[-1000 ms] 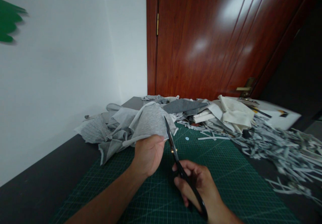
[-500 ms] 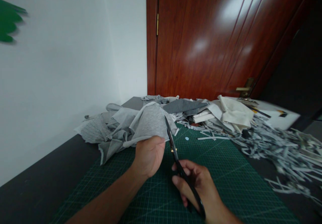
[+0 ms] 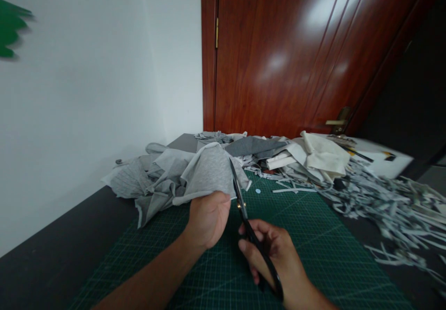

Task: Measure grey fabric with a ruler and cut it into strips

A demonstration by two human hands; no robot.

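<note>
My left hand (image 3: 208,217) grips the near edge of a light grey piece of cloth (image 3: 205,173) and holds it up off the green cutting mat (image 3: 313,245). My right hand (image 3: 275,256) holds black scissors (image 3: 244,212) by their handles. The blades point up and away, cutting into the cloth just right of my left thumb. A narrow strip of the cloth hangs to the right of the blades.
More grey cloth (image 3: 142,180) is heaped at the left on the dark table (image 3: 42,259). White and grey folded pieces (image 3: 320,154) lie at the back. A pile of cut strips (image 3: 390,203) spreads along the right. A wooden door (image 3: 296,54) stands behind; a white wall runs along the left.
The scissors have worked slightly further up into the cloth. Both hands stay almost where they were; the view shifted a little.
</note>
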